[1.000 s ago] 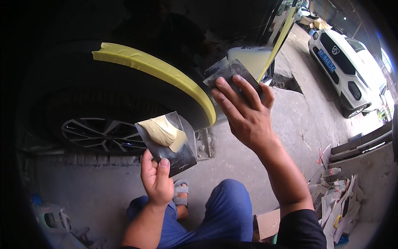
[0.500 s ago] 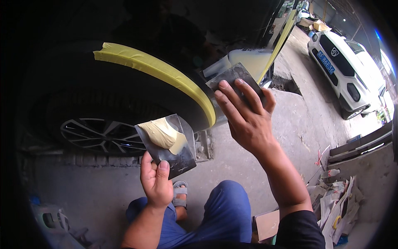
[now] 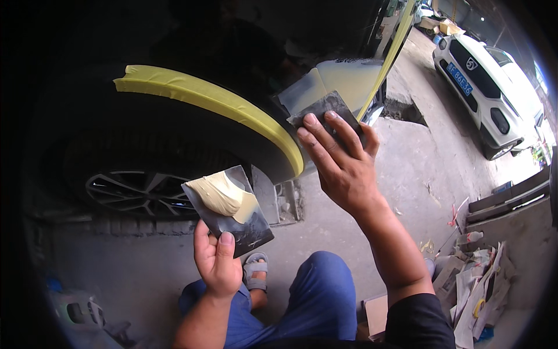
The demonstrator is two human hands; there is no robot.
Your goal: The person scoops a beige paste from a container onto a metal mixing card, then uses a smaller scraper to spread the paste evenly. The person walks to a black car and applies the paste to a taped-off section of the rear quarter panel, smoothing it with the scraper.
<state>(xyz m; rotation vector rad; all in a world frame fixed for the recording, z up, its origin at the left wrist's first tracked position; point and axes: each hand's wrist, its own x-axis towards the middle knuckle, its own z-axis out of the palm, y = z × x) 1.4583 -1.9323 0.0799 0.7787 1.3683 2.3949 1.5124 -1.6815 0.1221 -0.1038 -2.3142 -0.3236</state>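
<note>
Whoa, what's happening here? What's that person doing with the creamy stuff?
The person's left hand holds a dark flat plate with a lump of cream-coloured paste on it. The right hand holds a dark flat spreader at the lower edge of a pale patch on a black car. I can't tell if the spreader touches it. Yellow tape curves above the car's wheel.

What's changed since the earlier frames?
The right hand has drawn the dark spreader a little toward the person, so more of the pale patch shows above it. The left hand and its plate of cream paste sit slightly lower. Nothing was taken up or let go; the yellow tape stays in place.
</note>
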